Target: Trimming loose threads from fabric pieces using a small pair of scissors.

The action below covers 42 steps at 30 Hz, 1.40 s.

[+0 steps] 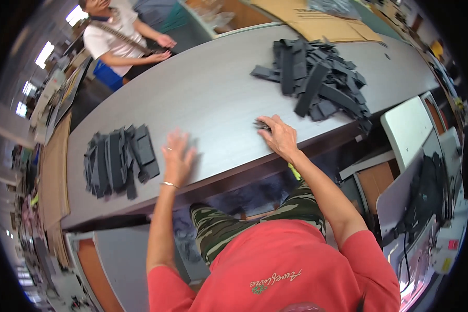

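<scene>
My left hand [177, 156] is over the near edge of the grey table, smeared by motion, its fingers spread with nothing seen in them. Just left of it lies a stack of dark grey fabric strips [114, 161], roughly lined up side by side. My right hand [280, 137] is closed round small dark thread snips [261, 125], whose pointed tips face left; most of the tool is hidden by the fingers. Beyond that hand, a larger loose heap of dark grey fabric strips [317, 78] lies jumbled, some hanging over the table's near edge.
The long pale grey table [208, 104] curves across the view. Cardboard sheets [317, 21] lie at its far side, with more cardboard [54, 171] at the left end. Across the table stands a person [117, 41] with both hands raised. A white board [408, 130] stands at the right.
</scene>
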{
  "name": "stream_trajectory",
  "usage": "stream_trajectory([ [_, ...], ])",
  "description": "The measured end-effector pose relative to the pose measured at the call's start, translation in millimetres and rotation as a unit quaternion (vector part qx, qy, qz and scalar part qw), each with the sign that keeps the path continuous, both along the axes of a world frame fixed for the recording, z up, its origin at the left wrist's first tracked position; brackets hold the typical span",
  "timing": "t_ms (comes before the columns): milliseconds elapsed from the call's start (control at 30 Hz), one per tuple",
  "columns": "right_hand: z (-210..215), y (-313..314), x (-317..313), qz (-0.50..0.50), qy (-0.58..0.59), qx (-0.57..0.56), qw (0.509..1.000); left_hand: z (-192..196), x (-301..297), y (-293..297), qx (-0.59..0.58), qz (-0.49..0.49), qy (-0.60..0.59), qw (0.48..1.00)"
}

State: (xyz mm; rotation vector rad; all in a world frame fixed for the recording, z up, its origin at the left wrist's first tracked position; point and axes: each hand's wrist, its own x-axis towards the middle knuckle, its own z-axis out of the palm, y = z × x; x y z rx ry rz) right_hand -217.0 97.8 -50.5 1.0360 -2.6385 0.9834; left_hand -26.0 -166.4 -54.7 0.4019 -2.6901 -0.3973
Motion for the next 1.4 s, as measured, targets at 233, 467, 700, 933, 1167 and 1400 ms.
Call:
stream_trajectory([
  [233,46,45,-70,-0.295,0.073,-0.163,0.939,-2,-27,69,-0.015,-0.036,0.001,0.999],
  [467,33,50,-111,-0.281,-0.086,-0.238,0.926,1,-25,69,-0.028,-0.011,0.015,0.999],
  [700,76,53,-96,-0.071,-0.219,-0.55,0.803,-1,-27,68,-0.008,-0.004,0.021,1.0],
  [933,43,58,-70,-0.044,0.03,-0.116,0.992,-14,-37,69,0.08,0.017,0.023,0.996],
  [1167,44,115,-100,-0.169,0.086,-0.157,0.969,-20,-44,83,0.072,0.03,0.051,0.996],
  [1400,49,148,-107,-0.231,0.031,0.047,0.971,-20,-45,78,0.094,0.027,0.052,0.994],
])
